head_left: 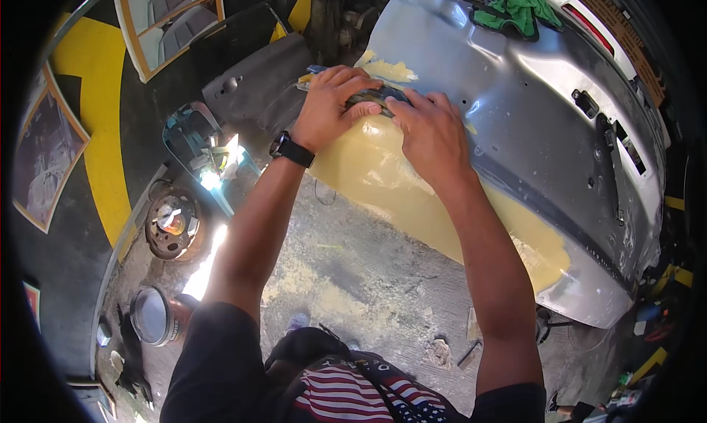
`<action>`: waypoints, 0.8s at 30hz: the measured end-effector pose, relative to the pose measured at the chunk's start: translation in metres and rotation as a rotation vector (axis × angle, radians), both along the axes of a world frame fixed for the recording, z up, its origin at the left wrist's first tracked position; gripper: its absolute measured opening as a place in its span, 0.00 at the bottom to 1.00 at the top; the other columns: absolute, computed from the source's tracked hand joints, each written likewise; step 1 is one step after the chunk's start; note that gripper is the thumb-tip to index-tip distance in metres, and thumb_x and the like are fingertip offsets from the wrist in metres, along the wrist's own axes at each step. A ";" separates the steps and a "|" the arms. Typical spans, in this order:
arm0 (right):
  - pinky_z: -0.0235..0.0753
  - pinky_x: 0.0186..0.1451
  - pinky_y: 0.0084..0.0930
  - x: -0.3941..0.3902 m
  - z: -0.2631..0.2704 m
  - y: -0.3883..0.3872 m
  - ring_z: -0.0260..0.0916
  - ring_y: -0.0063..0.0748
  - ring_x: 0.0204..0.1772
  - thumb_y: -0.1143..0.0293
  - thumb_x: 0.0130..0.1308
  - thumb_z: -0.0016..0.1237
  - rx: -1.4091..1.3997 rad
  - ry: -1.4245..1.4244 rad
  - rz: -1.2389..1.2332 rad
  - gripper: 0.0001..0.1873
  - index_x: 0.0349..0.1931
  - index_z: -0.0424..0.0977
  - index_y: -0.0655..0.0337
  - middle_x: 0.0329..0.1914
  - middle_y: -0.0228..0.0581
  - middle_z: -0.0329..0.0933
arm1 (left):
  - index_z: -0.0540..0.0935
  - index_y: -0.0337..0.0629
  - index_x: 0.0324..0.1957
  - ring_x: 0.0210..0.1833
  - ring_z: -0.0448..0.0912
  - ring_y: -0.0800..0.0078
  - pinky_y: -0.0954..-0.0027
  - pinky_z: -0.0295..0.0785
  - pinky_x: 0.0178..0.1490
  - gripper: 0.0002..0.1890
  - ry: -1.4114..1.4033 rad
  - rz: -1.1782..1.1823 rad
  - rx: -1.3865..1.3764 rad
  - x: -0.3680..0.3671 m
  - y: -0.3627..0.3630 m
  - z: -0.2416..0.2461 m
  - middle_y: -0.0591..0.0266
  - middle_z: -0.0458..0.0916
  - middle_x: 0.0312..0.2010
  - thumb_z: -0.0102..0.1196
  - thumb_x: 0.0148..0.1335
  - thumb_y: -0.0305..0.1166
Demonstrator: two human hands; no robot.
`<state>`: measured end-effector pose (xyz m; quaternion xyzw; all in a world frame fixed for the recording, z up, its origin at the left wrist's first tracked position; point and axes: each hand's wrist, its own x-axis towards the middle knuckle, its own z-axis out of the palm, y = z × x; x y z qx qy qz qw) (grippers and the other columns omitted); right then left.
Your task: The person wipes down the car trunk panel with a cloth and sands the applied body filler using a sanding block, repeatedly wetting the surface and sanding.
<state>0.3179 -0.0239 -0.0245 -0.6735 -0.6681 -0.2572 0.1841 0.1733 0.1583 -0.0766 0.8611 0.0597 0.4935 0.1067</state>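
A large grey metal vehicle panel [530, 119] lies in front of me, with yellowish body filler [381, 174] spread along its near side. Both my hands are on a long, narrow sanding block [381, 96] at the filler's upper left part. My left hand [337, 99], below a black wristwatch [291, 149], grips the block's left part, thumb on the near side. My right hand [433, 127] rests its fingers on the block's right end. The block's underside is hidden. A green cloth [519, 11] with dark edging lies at the panel's far side.
A dark door panel [265, 83] leans at upper left. A teal plastic stool [190, 124] bearing small items, a rusty wheel rim [172, 224], a bucket [151, 316] and a black-and-white cat [132, 351] are on the left. Crumpled paper [438, 352] lies on the concrete floor.
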 end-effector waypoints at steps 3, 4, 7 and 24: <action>0.74 0.66 0.45 -0.001 -0.007 -0.043 0.76 0.47 0.61 0.74 0.63 0.60 0.056 -0.080 -0.009 0.21 0.57 0.86 0.49 0.65 0.37 0.83 | 0.86 0.53 0.60 0.66 0.76 0.52 0.49 0.65 0.70 0.27 -0.107 0.072 -0.032 -0.003 -0.054 -0.005 0.60 0.85 0.57 0.68 0.63 0.55; 0.75 0.66 0.44 0.000 -0.015 -0.066 0.76 0.45 0.62 0.75 0.61 0.57 0.090 -0.122 -0.006 0.23 0.57 0.85 0.49 0.65 0.36 0.82 | 0.86 0.55 0.60 0.67 0.75 0.53 0.49 0.65 0.70 0.27 -0.118 0.093 0.003 0.000 -0.079 -0.019 0.61 0.84 0.58 0.68 0.63 0.55; 0.75 0.65 0.43 0.002 -0.016 -0.097 0.76 0.45 0.61 0.73 0.62 0.59 0.082 -0.165 -0.072 0.22 0.58 0.86 0.49 0.65 0.36 0.83 | 0.86 0.57 0.60 0.68 0.74 0.54 0.50 0.65 0.70 0.27 -0.113 0.085 0.040 0.006 -0.089 -0.021 0.63 0.83 0.60 0.68 0.62 0.55; 0.76 0.63 0.47 0.003 0.010 -0.003 0.77 0.50 0.57 0.74 0.62 0.63 0.039 0.039 0.033 0.19 0.54 0.87 0.50 0.61 0.41 0.84 | 0.92 0.49 0.53 0.62 0.80 0.54 0.52 0.70 0.68 0.24 -0.059 -0.075 -0.059 0.002 0.001 0.011 0.58 0.88 0.55 0.72 0.59 0.50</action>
